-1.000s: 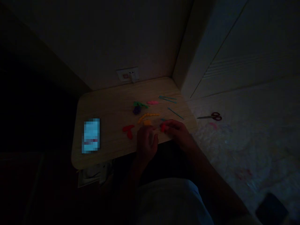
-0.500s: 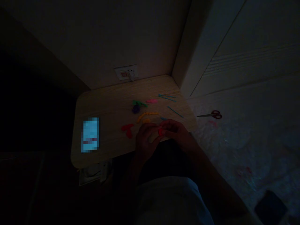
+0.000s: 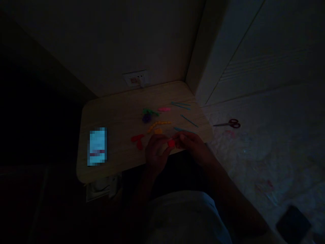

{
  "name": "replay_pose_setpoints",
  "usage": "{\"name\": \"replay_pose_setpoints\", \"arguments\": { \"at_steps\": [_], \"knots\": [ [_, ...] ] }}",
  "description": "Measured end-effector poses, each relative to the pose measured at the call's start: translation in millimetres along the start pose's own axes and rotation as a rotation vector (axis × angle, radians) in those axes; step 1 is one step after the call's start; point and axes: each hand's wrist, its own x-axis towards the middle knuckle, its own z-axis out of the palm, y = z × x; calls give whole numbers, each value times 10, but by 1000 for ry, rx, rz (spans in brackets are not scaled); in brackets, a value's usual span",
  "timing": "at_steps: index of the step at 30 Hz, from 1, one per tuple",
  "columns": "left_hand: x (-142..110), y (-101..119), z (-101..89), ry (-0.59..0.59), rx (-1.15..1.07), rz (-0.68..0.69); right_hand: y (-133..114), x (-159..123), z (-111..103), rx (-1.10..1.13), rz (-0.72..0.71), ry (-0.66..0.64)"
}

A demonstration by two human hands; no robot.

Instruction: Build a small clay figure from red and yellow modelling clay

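Observation:
A small red lump of modelling clay (image 3: pixel 171 143) is pinched between the thumb and fingers of my left hand (image 3: pixel 156 152), above the front edge of the table. Close to its right side is my right hand (image 3: pixel 194 145), fingers curled and thumb pressed against them; whether a bit of clay is in them is too dark to see. Just beyond the hands lie a yellow clay piece (image 3: pixel 158 131), a bumpy yellow strip (image 3: pixel 159 124) and a blue modelling tool (image 3: pixel 184 130). Left of my left hand rest red clay pieces (image 3: pixel 137 139).
Green clay (image 3: pixel 150 112), a purple lump (image 3: pixel 146 118), a pink piece (image 3: pixel 164 109) and thin blue sticks (image 3: pixel 180 105) lie farther back on the wooden table (image 3: pixel 114 112). A bright, blurred-out rectangle (image 3: pixel 98 145) is at left. Scissors (image 3: pixel 228 123) lie beyond the right edge.
My right thumb and fingers have shifted off the front of the red clay, which now shows more fully in my left hand. More of the blue tool is uncovered.

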Motion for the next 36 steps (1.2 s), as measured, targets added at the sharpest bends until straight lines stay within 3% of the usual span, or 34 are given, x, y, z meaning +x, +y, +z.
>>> {"name": "replay_pose_setpoints", "arguments": {
  "at_steps": [5,10,15,20,27,36],
  "knots": [
    [-58,-19,24,41,26,-19,-5,-16,58,-35,8,-73],
    [-64,-20,2,34,113,-11,16,39,85,-27,9,-37],
    [-46,-34,-61,-13,472,-107,20,171,-2,-104,-22,119],
    [0,-60,-5,-96,740,-145,39,235,-77,-142,-79,116],
    [63,-80,101,-104,678,-162,70,225,-124,-168,-93,128],
    [53,-161,111,-26,287,-45,150,296,-106,-265,-64,155]
  ]
}}
